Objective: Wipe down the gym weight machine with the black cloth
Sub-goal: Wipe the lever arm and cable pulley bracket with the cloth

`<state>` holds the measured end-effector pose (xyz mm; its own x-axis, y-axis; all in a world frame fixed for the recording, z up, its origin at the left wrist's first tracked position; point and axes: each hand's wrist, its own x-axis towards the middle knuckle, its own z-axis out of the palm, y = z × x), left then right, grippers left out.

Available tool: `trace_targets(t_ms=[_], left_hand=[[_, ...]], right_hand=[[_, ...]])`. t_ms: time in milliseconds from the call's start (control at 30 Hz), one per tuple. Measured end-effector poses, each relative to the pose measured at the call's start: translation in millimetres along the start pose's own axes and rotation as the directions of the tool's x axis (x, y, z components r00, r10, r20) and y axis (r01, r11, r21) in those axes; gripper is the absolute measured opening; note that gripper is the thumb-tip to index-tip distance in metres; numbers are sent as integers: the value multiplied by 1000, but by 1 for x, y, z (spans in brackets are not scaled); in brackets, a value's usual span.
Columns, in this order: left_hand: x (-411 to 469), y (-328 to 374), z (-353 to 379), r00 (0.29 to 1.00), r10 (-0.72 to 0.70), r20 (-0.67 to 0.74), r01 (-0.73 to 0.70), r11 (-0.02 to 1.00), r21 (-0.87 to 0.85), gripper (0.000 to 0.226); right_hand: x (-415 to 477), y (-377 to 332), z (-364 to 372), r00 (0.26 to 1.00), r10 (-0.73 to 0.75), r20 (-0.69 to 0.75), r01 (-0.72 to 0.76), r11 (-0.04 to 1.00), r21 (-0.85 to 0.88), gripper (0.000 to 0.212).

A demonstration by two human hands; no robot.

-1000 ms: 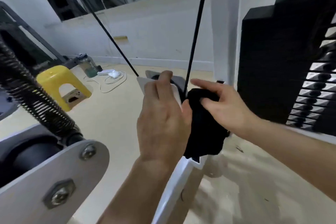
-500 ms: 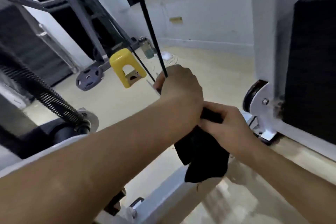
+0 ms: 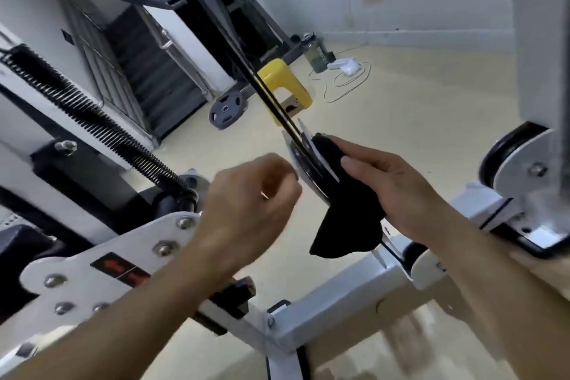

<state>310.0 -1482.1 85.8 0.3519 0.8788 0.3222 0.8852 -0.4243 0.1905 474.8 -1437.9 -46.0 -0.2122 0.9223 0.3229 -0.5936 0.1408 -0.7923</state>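
Right hand (image 3: 398,191) pinches the soft, light black cloth (image 3: 348,219) against the pulley (image 3: 308,163). Its limp tail dangles, so best bunched in the palm. Left hand (image 3: 246,194) is blurred and curled; can't tell its grip.

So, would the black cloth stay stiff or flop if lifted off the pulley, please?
Probably floppy: the black cloth droops in folds below the right hand. Likely light too, since a simple pinch holds it against the pulley.

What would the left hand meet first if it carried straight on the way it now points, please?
Probably the pulley's side plate, just ahead of the left hand; depth is unclear.
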Motion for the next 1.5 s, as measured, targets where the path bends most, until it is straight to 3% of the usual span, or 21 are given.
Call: trace_targets(t_ms=[33, 67, 133, 300, 433, 467, 567, 667, 800, 900, 1000, 1067, 1167, 1233, 1300, 1367, 1433, 1500], left_hand=[[16, -2, 5, 954, -278, 111, 296, 934, -201, 23], [28, -4, 3, 865, -445, 231, 498, 815, -295, 27], [54, 2, 6, 786, -493, 374, 610, 715, -340, 38], [71, 5, 22, 807, -404, 431, 567, 734, -374, 16], [77, 2, 25, 829, -376, 414, 535, 749, -391, 32], [78, 2, 24, 835, -358, 418, 519, 765, -382, 32], [75, -6, 23, 834, -334, 439, 505, 782, -366, 21], [71, -13, 24, 858, -339, 385, 483, 788, -382, 10], [70, -7, 42, 902, -304, 307, 426, 745, -514, 34], [70, -11, 50, 914, -283, 292, 405, 699, -589, 37], [74, -16, 53, 926, -249, 283, 375, 689, -621, 25], [73, -20, 55, 927, -248, 280, 374, 645, -666, 30], [67, -22, 55, 920, -305, 246, 385, 587, -712, 46], [63, -18, 56, 911, -337, 238, 395, 548, -737, 49], [60, -9, 59, 904, -357, 236, 397, 496, -772, 45], [53, -4, 62, 897, -362, 253, 407, 455, -792, 38], [49, -6, 66, 898, -342, 276, 419, 478, -772, 42], [41, -7, 68, 893, -317, 321, 443, 487, -753, 45]], right_hand=[[-2, 1, 1, 1000, -13, -22, 12, 999, -37, 35], [-4, 3, 1, 998, -33, -49, 30, 998, -63, 35], [-5, 4, 2, 993, -69, -100, 62, 996, -66, 33], [-8, 5, -2, 966, -128, -225, 95, 984, -152, 26], [18, -15, -12, 857, -246, -453, 135, 955, -263, 27], [27, -21, -9, 850, -265, -454, 143, 947, -286, 26], [35, -11, 13, 940, -211, -267, 103, 924, -368, 32], [9, 15, 13, 940, -278, -197, 149, 855, -498, 40], [7, 20, -12, 882, -303, -360, 56, 828, -558, 40], [19, 6, -21, 846, -249, -471, 28, 904, -427, 42], [42, -14, -9, 928, -302, -218, 150, 840, -522, 54], [49, -5, 1, 957, -269, -105, 164, 806, -569, 57], [19, 28, -14, 970, -177, -165, 51, 815, -577, 57], [-13, 49, -25, 966, -130, -224, -47, 764, -644, 55], [-31, 55, -27, 957, -148, -250, -82, 687, -722, 55], [-36, 46, -23, 945, -141, -296, -128, 674, -728, 57], [-29, 26, -14, 918, -211, -336, -78, 735, -674, 59], [-22, 13, 5, 896, -357, -264, 111, 755, -646, 58]])
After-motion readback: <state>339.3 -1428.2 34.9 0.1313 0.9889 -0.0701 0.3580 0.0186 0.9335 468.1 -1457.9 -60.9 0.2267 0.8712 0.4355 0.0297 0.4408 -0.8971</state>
